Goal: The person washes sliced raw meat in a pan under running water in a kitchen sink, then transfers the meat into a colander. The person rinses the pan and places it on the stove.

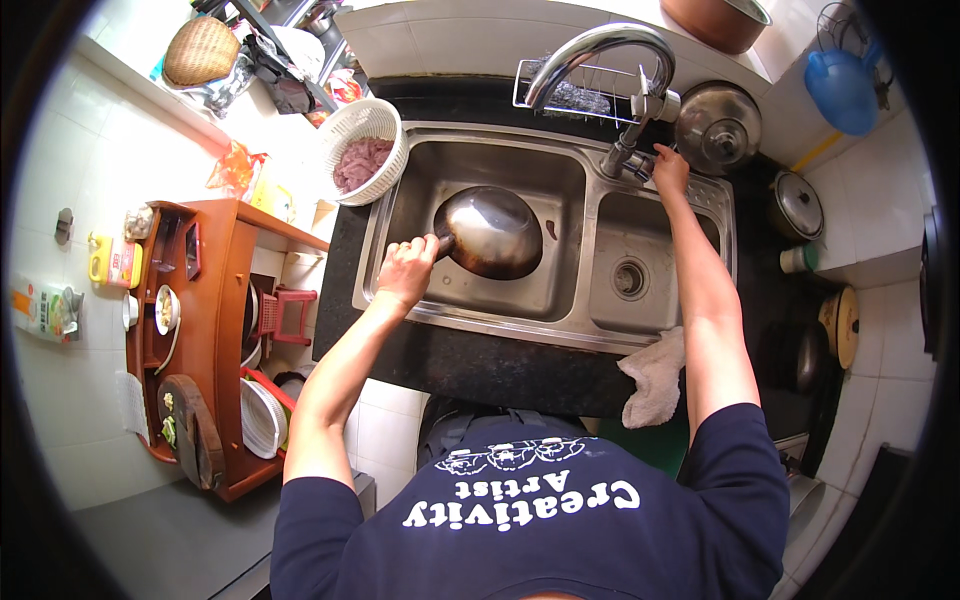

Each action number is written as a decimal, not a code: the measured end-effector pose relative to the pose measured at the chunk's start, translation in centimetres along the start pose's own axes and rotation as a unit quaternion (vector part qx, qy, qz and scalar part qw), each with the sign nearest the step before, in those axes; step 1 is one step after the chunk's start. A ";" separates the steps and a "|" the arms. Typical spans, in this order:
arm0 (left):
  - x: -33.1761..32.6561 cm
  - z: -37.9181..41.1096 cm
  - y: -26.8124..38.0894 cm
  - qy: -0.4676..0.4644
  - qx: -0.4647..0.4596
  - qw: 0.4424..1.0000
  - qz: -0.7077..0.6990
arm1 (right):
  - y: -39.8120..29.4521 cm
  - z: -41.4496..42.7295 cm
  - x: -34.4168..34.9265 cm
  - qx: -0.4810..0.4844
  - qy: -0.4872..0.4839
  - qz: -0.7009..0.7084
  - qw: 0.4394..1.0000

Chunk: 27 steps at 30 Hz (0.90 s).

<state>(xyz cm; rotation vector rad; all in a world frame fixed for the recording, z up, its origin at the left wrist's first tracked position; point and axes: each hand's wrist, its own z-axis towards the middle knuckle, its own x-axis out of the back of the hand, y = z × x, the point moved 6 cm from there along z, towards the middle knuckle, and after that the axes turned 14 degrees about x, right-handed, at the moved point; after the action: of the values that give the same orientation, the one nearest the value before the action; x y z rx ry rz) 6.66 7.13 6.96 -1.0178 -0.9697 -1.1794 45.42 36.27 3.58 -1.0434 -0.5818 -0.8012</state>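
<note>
My left hand [409, 270] is closed around the short handle of a metal wok [491, 232]. The wok is over the larger, left basin of the stainless-steel sink [465, 319], its rounded, browned underside facing up. At the base of the chrome faucet [611, 34], my right hand [670, 171] touches the area of the faucet's lever; the fingertips are partly hidden, so its grip is unclear. No stream of water is visible from the spout. A beige cloth [652, 382] hangs over the counter's front edge by the smaller basin.
A white plastic colander [390, 176] with raw meat stands at the sink's back left corner. A wire rack [585, 112] holding scouring pads is behind the faucet. To the right are a metal lid [701, 120] and a lidded pot [799, 202]. A wooden cabinet [225, 277] stands left.
</note>
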 end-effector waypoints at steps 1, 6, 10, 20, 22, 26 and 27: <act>-0.2 0.4 0.1 -0.009 -0.003 1.000 -0.005 | 0.7 -0.1 -0.2 -0.019 -0.003 0.010 1.000; -2.0 2.2 0.6 -0.053 0.003 0.999 -0.012 | 0.2 -0.5 0.2 -0.029 0.008 0.002 1.000; -2.9 3.1 1.4 -0.082 0.009 0.996 -0.016 | -1.5 -0.6 1.1 -0.032 -0.013 0.033 0.999; -1.3 0.3 -0.8 -0.111 0.019 0.993 0.019 | -3.0 1.2 0.4 0.103 -0.033 -0.028 0.994; -0.4 -0.7 -1.6 -0.112 0.031 0.993 0.035 | -4.0 -0.3 2.4 0.219 0.041 -0.101 0.970; -0.4 -2.6 -3.7 -0.101 0.068 0.992 -0.016 | -5.2 -7.2 4.8 0.023 -0.147 0.264 0.953; -1.1 -3.0 -4.3 -0.127 0.079 0.988 -0.022 | -5.5 -10.3 5.0 0.003 -0.217 0.186 0.958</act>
<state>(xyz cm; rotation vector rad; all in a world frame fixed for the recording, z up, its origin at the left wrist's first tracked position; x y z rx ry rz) 2.48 4.14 5.61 -1.0401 -1.2725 -1.0068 44.47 23.86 6.13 -1.2863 -0.7285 -0.2358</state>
